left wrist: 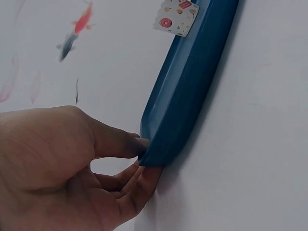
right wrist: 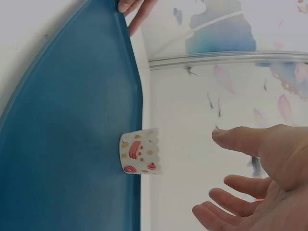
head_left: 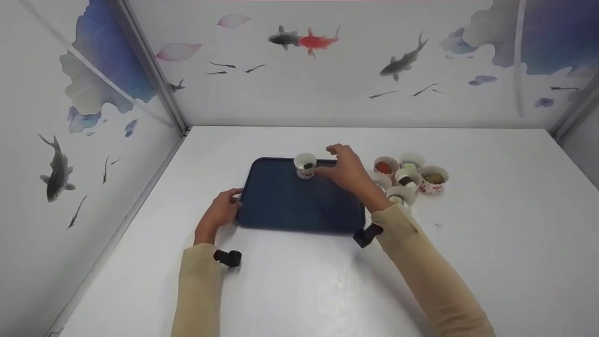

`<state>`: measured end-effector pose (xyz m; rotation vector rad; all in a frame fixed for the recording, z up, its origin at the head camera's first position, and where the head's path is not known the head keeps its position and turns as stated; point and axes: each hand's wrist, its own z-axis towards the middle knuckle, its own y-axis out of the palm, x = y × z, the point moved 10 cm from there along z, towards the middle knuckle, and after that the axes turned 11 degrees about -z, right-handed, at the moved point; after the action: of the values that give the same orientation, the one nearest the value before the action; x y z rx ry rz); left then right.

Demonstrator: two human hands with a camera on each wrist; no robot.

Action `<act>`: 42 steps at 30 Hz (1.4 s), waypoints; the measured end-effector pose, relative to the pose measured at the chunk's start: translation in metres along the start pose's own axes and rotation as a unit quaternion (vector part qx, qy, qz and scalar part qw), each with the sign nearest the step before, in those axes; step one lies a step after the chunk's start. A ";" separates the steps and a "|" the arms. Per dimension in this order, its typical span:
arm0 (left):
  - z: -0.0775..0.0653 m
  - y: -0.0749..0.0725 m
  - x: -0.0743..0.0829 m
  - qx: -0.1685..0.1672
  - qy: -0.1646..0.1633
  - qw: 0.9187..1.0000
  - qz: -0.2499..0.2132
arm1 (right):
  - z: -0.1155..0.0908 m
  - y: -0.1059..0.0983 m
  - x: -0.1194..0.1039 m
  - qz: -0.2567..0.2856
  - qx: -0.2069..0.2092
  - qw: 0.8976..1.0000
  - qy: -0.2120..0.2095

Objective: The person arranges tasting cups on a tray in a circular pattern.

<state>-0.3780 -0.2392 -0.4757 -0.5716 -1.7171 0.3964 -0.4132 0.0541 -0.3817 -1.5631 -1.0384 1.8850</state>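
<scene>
A dark blue rectangular tray (head_left: 299,210) lies on the white table. My left hand (head_left: 223,208) grips its left edge, thumb at the rim and fingers beneath, as the left wrist view shows. One small paper cup (head_left: 306,173) stands upright on the tray near its far edge, printed with pink and red cake pictures, something dark inside. Just right of this cup, my right hand (head_left: 348,171) hovers with thumb and fingers spread. In the right wrist view a gap shows between the right fingers (right wrist: 236,202) and the paper cup (right wrist: 140,151).
Several more paper cups (head_left: 432,186) cluster right of the tray, partly behind my right forearm. One holds something red (head_left: 383,167), another something brown. Walls painted with fish stand behind the table (head_left: 290,285) and along its left side.
</scene>
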 end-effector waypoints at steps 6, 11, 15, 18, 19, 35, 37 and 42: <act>0.003 0.003 0.004 0.001 0.004 1.000 -0.002 | -0.019 -0.024 0.010 0.009 0.054 0.998 -0.028; 0.005 0.005 0.005 -0.001 0.006 1.000 0.001 | -0.033 -0.041 0.027 0.007 0.109 0.993 -0.045; 0.006 0.009 0.004 -0.004 0.005 1.000 -0.004 | -0.041 -0.056 0.045 -0.008 0.134 0.990 -0.041; 0.005 0.012 0.004 -0.007 0.011 1.000 -0.010 | -0.047 -0.069 0.064 0.007 0.144 0.989 -0.023; 0.005 0.013 0.004 -0.008 0.014 1.000 -0.012 | -0.049 -0.074 0.072 0.014 0.147 0.989 -0.016; 0.001 0.002 0.000 -0.009 0.020 1.000 -0.005 | -0.066 -0.125 0.160 0.009 0.157 0.985 0.072; -0.001 0.000 -0.002 -0.007 0.014 1.000 -0.002 | -0.068 -0.126 0.167 0.012 0.157 0.985 0.070; -0.001 0.000 -0.003 -0.008 0.011 1.000 -0.006 | -0.071 -0.130 0.184 0.003 0.132 0.989 0.073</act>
<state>-0.3761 -0.2407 -0.4777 -0.5757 -1.7027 0.3664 -0.4016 0.2902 -0.3940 -1.5226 -0.6912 1.7967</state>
